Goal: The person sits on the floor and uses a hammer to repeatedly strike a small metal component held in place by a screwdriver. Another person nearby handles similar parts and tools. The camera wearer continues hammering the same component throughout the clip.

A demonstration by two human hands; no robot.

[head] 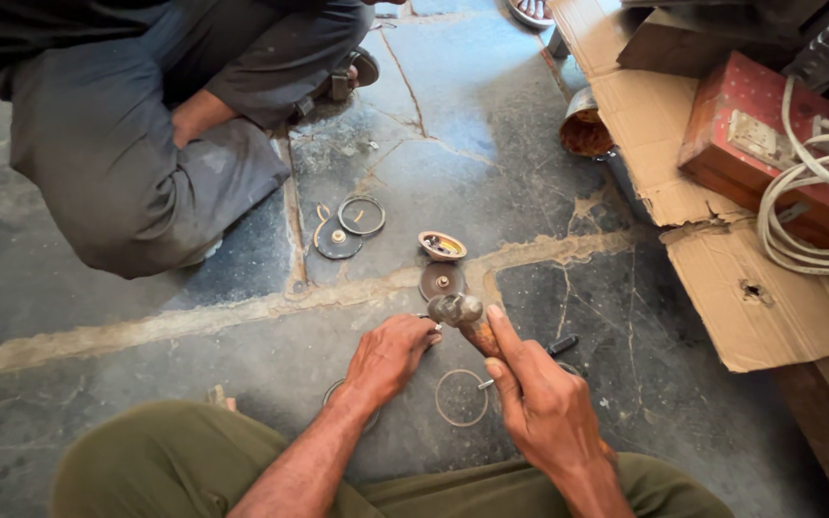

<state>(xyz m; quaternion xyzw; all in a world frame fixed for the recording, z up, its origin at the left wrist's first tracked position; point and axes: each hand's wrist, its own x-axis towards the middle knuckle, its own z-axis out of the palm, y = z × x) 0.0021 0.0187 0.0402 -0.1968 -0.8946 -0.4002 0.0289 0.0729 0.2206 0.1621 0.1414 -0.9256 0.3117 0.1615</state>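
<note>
Head view: right hand [541,403] grips a wooden-handled hammer [462,317]; left hand [390,357] curls closed beside its head, contents unclear. A wire ring [461,397] lies between them. Farther right, torn brown cardboard [769,297] bears a red rectangular box [755,144].

A floor workshop: cracked stone floor [491,115], metal discs [442,280], coiled cable [798,182].

**Rust, Olive and Grey**

The hammer [465,319] has a dull grey head and orange-brown handle. The stone floor [491,125] is mottled grey with tan seams. Trousers [175,460] are olive; the box [769,144] is red; the cable [817,211] is white; the cardboard [779,307] is tan.
</note>
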